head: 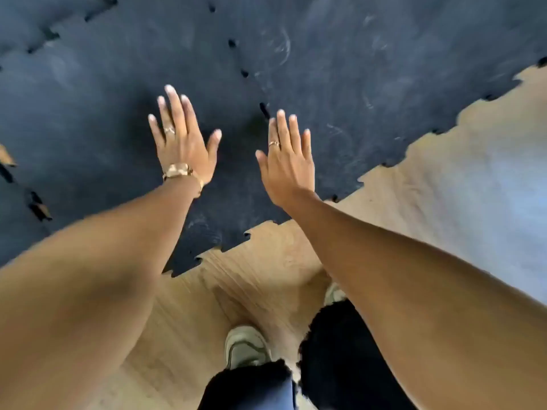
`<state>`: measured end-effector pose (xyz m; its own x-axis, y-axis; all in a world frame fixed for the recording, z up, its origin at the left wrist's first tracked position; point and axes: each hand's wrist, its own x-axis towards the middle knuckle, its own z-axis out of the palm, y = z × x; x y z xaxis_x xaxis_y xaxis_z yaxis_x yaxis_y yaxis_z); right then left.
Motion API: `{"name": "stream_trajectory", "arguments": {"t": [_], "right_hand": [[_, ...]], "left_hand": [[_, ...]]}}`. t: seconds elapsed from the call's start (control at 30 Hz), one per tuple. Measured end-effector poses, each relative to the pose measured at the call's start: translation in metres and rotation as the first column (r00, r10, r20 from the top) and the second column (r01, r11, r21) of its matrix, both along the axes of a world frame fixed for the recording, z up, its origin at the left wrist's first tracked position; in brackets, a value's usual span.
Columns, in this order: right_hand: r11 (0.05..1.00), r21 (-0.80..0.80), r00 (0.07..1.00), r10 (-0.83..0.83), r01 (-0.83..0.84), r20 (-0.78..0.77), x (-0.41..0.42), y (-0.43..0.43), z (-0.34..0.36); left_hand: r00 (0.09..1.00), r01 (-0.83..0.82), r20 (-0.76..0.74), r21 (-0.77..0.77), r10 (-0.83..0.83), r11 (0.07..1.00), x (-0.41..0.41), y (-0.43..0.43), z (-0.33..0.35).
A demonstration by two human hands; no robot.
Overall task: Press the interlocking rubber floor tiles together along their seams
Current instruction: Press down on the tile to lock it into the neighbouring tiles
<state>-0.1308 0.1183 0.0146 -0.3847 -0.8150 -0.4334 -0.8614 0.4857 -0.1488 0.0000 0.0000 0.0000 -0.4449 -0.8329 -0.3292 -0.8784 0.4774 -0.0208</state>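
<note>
Black rubber floor tiles (340, 84) with jigsaw edges cover the upper part of the view. A seam (243, 73) with small dark gaps runs up the middle between two tiles. My left hand (183, 140) is flat and spread on the tile left of this seam, with a ring and a gold bracelet on it. My right hand (288, 161) is flat, fingers together, on or just above the tile right of the seam. Neither hand holds anything. Another gapped seam (50, 35) runs across the upper left.
The tiles' toothed outer edge (381, 170) runs diagonally over a light wooden floor (266, 261). My feet in pale shoes (245, 347) and black frayed trousers (334, 356) stand on the wood below. Loose tile tabs (38, 207) show at the left edge.
</note>
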Motion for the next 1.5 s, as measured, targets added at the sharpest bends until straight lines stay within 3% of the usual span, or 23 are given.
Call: {"name": "stream_trajectory", "arguments": {"t": [0.1, 0.23, 0.83, 1.03, 1.23, 1.5], "right_hand": [[0.990, -0.143, 0.995, -0.021, 0.008, -0.093, 0.000, -0.026, -0.042], [0.952, -0.305, 0.985, -0.025, -0.029, -0.173, -0.001, -0.020, -0.068], [0.975, -0.224, 0.987, -0.029, -0.008, -0.159, 0.001, -0.017, -0.056], [0.974, -0.224, 0.987, -0.030, -0.007, -0.161, 0.002, -0.015, -0.055], [0.967, -0.253, 0.984, -0.035, -0.011, -0.175, 0.002, -0.015, -0.062], [0.962, -0.271, 0.983, -0.038, -0.011, -0.177, 0.001, -0.014, -0.064]], "left_hand": [[0.972, -0.211, -0.125, -0.108, 0.197, 0.972, 0.003, -0.035, -0.046], [0.981, -0.132, -0.167, -0.182, 0.101, 0.974, 0.010, -0.040, -0.064], [0.969, -0.146, -0.223, -0.180, 0.104, 0.973, 0.009, -0.033, -0.058], [0.938, -0.085, -0.347, -0.230, 0.000, 0.969, 0.012, -0.096, -0.047], [0.928, -0.333, -0.225, -0.150, 0.296, 0.931, 0.038, -0.206, -0.039], [0.981, -0.154, 0.078, -0.256, 0.179, 0.954, 0.039, -0.220, -0.014]]}}
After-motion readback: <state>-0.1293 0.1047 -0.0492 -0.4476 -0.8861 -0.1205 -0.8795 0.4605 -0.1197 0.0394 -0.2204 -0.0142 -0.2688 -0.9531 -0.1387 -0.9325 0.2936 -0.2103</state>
